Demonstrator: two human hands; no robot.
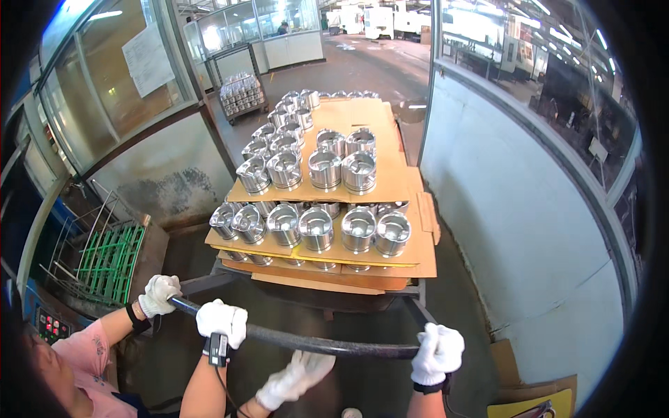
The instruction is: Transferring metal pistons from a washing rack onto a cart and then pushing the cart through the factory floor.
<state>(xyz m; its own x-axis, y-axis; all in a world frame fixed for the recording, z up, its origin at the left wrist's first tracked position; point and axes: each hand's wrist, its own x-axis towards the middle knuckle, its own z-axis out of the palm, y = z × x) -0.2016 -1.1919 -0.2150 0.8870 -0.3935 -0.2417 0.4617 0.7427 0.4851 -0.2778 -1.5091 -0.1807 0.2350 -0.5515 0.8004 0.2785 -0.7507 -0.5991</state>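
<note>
Both hands, left hand [221,322] and right hand [437,353], grip closed on the cart handle [313,343], running left-right.

Bright, glossy machined-metal pistons [317,228] sit on matt brown corrugated cardboard sheets [408,261]. The cart handle bar [327,343] is dark, dull painted metal. White knitted cloth gloves cover the left hand [221,322] and right hand [437,354].
</note>
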